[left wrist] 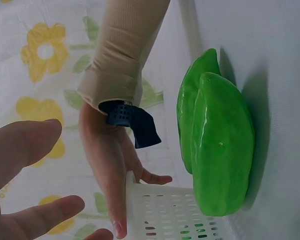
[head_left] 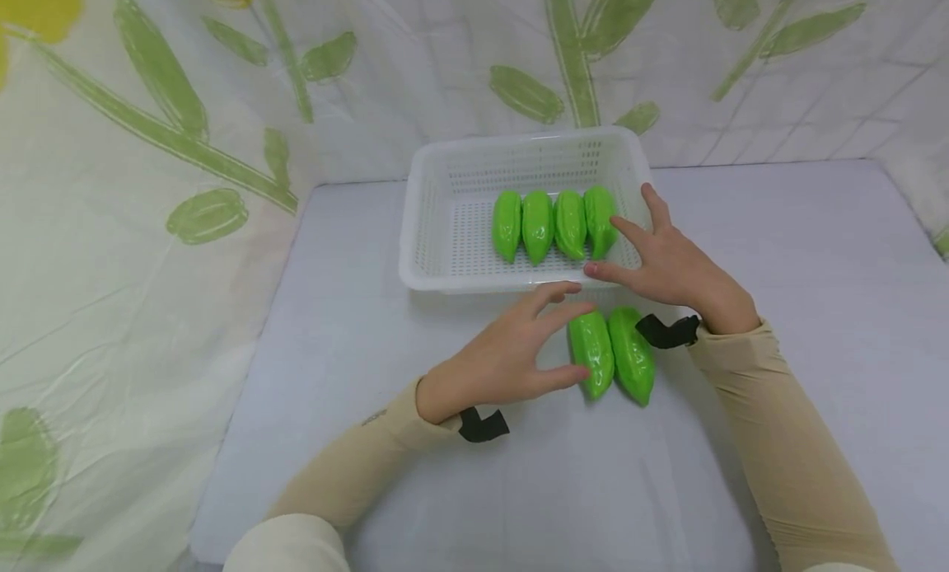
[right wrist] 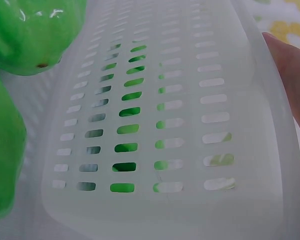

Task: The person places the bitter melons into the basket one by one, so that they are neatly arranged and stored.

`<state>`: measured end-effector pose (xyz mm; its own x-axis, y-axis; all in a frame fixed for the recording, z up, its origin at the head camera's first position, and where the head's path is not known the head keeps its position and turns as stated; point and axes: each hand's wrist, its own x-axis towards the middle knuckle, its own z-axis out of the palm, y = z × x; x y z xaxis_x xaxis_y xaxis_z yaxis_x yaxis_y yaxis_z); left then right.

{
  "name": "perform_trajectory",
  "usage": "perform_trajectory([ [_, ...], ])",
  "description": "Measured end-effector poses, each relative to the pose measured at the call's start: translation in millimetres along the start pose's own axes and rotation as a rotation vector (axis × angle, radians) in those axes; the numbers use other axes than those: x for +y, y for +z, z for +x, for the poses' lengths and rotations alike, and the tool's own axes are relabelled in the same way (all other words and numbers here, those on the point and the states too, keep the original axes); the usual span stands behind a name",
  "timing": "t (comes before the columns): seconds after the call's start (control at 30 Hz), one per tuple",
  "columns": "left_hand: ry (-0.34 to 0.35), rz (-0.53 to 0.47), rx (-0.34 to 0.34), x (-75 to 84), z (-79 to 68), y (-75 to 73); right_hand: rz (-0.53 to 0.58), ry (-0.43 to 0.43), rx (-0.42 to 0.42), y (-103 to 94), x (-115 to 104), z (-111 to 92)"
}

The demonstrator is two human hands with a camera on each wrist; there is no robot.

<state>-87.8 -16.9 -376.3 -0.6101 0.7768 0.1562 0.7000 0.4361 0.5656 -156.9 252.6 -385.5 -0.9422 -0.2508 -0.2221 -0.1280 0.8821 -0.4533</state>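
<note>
My left hand (head_left: 504,358) hovers with spread fingers beside two glossy green, ridged fruits, a left one (head_left: 591,356) and a right one (head_left: 632,356). They lie side by side on the table, tips toward me, and its fingertips overlap the left one in the head view. In the left wrist view both fruits (left wrist: 222,145) stand clear of the fingers. Fingers apart, my right hand (head_left: 678,263) is over the near right corner of a white basket (head_left: 430,279), fingertips right at the rim and beside the rightmost of several green fruits (head_left: 537,226) inside. Neither hand holds a fruit.
The basket has slotted walls (right wrist: 145,115) and stands at the table's back edge. Its fruits sit in a row toward the right, with bare basket floor (head_left: 470,234) at left. A flower-printed sheet (head_left: 445,61) hangs behind the pale table (head_left: 356,506).
</note>
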Motion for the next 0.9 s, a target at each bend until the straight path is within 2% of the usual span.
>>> perform_trajectory([
  [0.23, -0.046, 0.021, -0.017, -3.7, 4.7, 8.0, 0.006, -0.003, 0.011, 0.6, -0.9, -0.7],
  [0.47, -0.108, 0.066, -0.075, -1.1, 12.6, 21.8, 0.008, 0.005, 0.009, 0.3, -1.3, -1.1],
  [0.7, -0.105, 0.123, -0.075, -3.5, 24.5, 37.3, 0.006, 0.001, 0.006, -0.6, -1.2, -0.8],
  [0.9, -0.183, 0.131, -0.134, -5.5, 36.1, 49.7, -0.003, -0.005, 0.016, -0.3, -0.5, -0.5],
])
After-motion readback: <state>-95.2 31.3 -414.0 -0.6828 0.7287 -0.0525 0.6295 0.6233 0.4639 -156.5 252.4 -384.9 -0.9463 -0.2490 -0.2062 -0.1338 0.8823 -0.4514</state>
